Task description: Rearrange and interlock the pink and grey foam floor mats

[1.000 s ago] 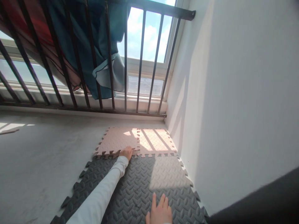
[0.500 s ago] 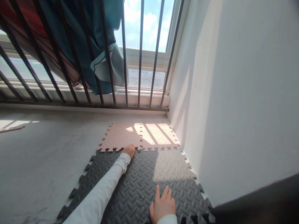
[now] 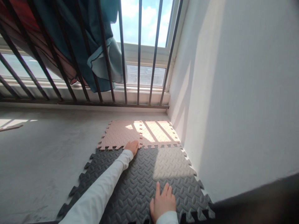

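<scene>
Two joined pink foam tiles [image 3: 123, 132] lie on the floor, their near toothed edge against a dark grey foam mat [image 3: 137, 174]. My left hand [image 3: 132, 147] reaches to that seam, just left of where the two pink tiles meet; its fingertips are mostly hidden, so what they grip, if anything, cannot be made out. Spread flat on the grey mat, lower right of centre, my right hand [image 3: 163, 202] has its fingers apart and holds nothing.
A white wall [image 3: 233, 93] runs along the mat's right side. Dark metal railings [image 3: 139, 62] stand beyond the pink tiles, with blue and red cloth [image 3: 93, 46] hanging behind them. A thin stick-like object [image 3: 11, 128] lies on the floor at far left.
My left hand has moved slightly right along the seam, closer to the joint between the pink tiles. My right hand stays in nearly the same place. The view has shifted slightly.
</scene>
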The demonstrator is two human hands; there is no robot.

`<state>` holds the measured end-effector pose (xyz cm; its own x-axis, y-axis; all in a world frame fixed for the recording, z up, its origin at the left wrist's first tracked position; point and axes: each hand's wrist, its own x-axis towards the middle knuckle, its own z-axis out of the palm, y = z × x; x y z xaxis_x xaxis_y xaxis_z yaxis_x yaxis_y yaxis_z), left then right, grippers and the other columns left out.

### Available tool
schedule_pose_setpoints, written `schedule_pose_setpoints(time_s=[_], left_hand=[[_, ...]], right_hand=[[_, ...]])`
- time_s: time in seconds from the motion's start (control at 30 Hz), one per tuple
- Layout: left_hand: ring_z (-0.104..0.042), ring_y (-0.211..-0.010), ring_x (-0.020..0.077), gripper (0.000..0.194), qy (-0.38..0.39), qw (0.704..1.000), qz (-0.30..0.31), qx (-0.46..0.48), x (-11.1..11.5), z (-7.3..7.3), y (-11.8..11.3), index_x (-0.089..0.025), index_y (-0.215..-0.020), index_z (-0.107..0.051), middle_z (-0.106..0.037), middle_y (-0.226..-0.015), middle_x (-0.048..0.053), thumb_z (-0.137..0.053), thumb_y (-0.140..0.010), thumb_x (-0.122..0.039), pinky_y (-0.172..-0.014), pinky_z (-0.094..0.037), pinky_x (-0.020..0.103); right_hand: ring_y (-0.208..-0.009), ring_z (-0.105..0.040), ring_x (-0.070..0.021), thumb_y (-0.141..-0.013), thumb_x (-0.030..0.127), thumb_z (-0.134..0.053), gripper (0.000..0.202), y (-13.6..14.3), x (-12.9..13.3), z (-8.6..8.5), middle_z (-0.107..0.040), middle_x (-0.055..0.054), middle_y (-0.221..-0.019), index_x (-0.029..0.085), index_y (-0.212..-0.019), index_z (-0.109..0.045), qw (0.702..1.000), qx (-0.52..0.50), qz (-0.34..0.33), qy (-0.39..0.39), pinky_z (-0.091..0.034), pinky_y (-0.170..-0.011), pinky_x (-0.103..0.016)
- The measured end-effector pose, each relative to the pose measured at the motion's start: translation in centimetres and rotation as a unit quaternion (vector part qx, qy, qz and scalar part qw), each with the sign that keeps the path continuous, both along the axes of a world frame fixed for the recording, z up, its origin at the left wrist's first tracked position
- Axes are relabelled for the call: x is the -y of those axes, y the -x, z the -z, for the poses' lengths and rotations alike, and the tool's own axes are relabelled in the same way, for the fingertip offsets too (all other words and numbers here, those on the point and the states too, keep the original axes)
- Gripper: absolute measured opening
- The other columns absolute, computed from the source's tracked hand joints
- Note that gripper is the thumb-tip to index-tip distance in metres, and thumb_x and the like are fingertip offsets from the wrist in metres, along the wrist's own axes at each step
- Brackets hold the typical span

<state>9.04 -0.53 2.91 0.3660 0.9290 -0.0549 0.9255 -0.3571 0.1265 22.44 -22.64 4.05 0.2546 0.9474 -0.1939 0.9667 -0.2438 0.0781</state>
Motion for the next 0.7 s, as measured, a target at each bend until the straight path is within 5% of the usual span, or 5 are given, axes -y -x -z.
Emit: schedule_pose_setpoints(time_s=[0.1, 0.27, 0.7], left_hand=[[-0.042, -0.116, 0.0161, 0.043, 0.011, 1.0, 0.009, 0.015, -0.6, 0.6, 0.0, -0.019, -0.125, -0.04, -0.047, -0.128, 0.007, -0.026, -0.085, -0.025, -0.098, -0.031, 0.031], [-0.019, -0.13, 0.0196, 0.048, 0.05, 0.999, -0.003, -0.018, -1.1, 1.5, -0.8, -0.025, -0.132, -0.029, -0.02, -0.144, 0.0, -0.025, -0.084, -0.023, -0.103, -0.023, 0.045], [-0.011, -0.132, 0.0159, 0.051, 0.095, 0.995, -0.025, -0.015, -1.0, 2.1, -0.1, -0.025, -0.136, -0.019, -0.012, -0.145, 0.0, -0.021, -0.085, -0.033, -0.107, -0.015, 0.042]], right_hand=[[-0.114, -0.04, -0.0381, -0.071, 0.039, -0.052, 0.058, 0.0, 0.0, 0.0, -0.043, -0.027, -0.124, 0.015, -0.124, -0.044, 1.0, 0.001, -0.001, -0.002, -0.034, -0.084, -0.044], [-0.115, -0.039, -0.0382, -0.071, 0.04, -0.053, 0.059, 0.0, 0.0, 0.3, -0.042, -0.026, -0.125, 0.015, -0.124, -0.043, 1.0, 0.001, 0.002, 0.005, -0.033, -0.085, -0.044], [-0.114, -0.04, -0.0377, -0.072, 0.036, -0.052, 0.055, -0.6, 0.1, 0.9, -0.044, -0.024, -0.124, 0.017, -0.124, -0.045, 1.0, 0.0, -0.016, -0.007, -0.034, -0.083, -0.044]])
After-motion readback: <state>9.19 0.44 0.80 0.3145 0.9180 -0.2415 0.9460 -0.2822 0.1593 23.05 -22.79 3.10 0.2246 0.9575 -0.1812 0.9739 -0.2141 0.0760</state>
